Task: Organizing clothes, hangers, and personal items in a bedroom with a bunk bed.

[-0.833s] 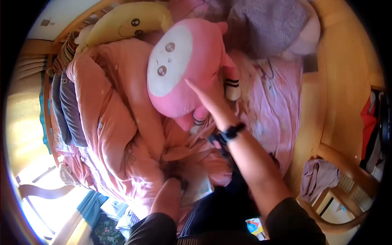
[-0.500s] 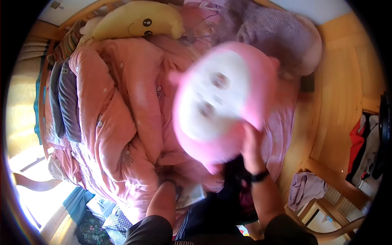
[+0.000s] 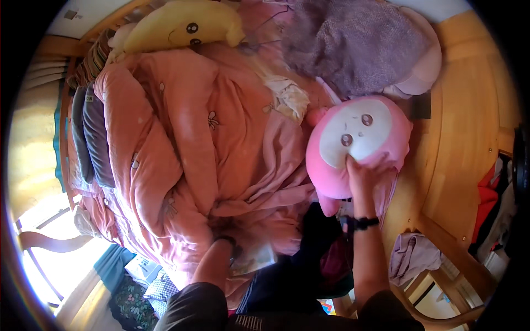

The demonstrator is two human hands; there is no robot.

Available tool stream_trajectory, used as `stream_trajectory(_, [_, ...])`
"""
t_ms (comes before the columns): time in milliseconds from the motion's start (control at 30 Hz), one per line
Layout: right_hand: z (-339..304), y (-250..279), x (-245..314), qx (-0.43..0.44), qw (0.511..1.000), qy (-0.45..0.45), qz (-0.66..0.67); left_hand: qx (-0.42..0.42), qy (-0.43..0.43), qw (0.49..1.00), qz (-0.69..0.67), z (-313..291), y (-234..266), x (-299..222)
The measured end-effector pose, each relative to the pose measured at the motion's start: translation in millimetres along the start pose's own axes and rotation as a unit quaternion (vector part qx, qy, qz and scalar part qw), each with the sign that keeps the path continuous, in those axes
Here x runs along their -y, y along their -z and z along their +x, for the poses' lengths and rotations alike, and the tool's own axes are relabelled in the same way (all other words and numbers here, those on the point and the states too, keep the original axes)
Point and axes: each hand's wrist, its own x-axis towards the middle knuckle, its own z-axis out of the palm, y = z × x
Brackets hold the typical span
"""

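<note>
A pink plush toy [image 3: 356,129] with a white face patch and round eyes lies at the right side of the bed, below a grey-purple fuzzy cushion [image 3: 353,44]. My right hand [image 3: 367,171] rests on its lower part, thumb and fingers spread over the fabric. A black band circles that wrist. My left hand [image 3: 222,230] is low on the rumpled pink-orange quilt [image 3: 193,127], dim and partly sunk among its folds, so its fingers do not show clearly. Beside the left wrist lies a pale flat item [image 3: 256,259].
A yellow crescent plush [image 3: 179,25] with a face lies at the head of the bed. Crumpled cream cloth [image 3: 287,96] sits mid-bed, folded grey items [image 3: 94,138] at the left. Wooden panelling [image 3: 464,127] borders the right. A mauve garment [image 3: 411,256] hangs near a wooden chair.
The pink plush has come down and to the right, from mid-air onto the bed, with my right hand moving along. The cream cloth behind it now shows. My left hand stays about in place.
</note>
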Motion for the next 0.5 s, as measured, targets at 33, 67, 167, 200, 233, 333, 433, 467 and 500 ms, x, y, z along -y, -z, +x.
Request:
stream_trajectory(33, [3.4,-6.2,2.2,0.002,1.0,0.001,0.011,0.028,-0.022,0.999,0.009,-18.2,9.7,-6.7])
stream_trajectory(67, [18.6,-13.7,-11.2,0.028,0.998,-0.047,-0.043,0.061,-0.075,0.995,0.019,-21.4,25.6,-41.8])
stream_trajectory(167, [29.1,-64.4,-64.0,0.076,0.986,-0.128,-0.069,0.088,-0.211,0.973,0.02,-57.2,105.3,-124.0])
stream_trajectory(200, [29.0,-78.3,-86.7,0.089,0.981,-0.159,-0.059,0.066,-0.262,0.963,0.012,-65.2,141.6,-160.3])
stream_trajectory(233, [22.2,-87.5,-92.4,0.086,0.984,-0.133,-0.077,0.028,-0.308,0.951,-0.004,-75.4,178.4,-193.5])
stream_trajectory(333, [37.3,-108.3,-105.9,0.071,0.969,-0.132,-0.199,-0.151,-0.478,0.861,-0.081,-64.3,286.8,-326.1])
stream_trajectory(433, [37.9,-99.3,-92.1,0.174,0.965,-0.142,-0.136,-0.523,-0.437,0.732,0.019,-56.9,396.1,-471.4])
stream_trajectory(467, [31.0,-85.9,-67.7,0.205,0.959,-0.145,-0.133,-0.628,-0.459,0.624,0.07,-46.6,426.5,-501.1])
stream_trajectory(500, [30.7,-72.5,-59.3,0.23,0.95,-0.159,-0.137,-0.676,-0.399,0.614,0.079,-41.0,432.7,-538.2])
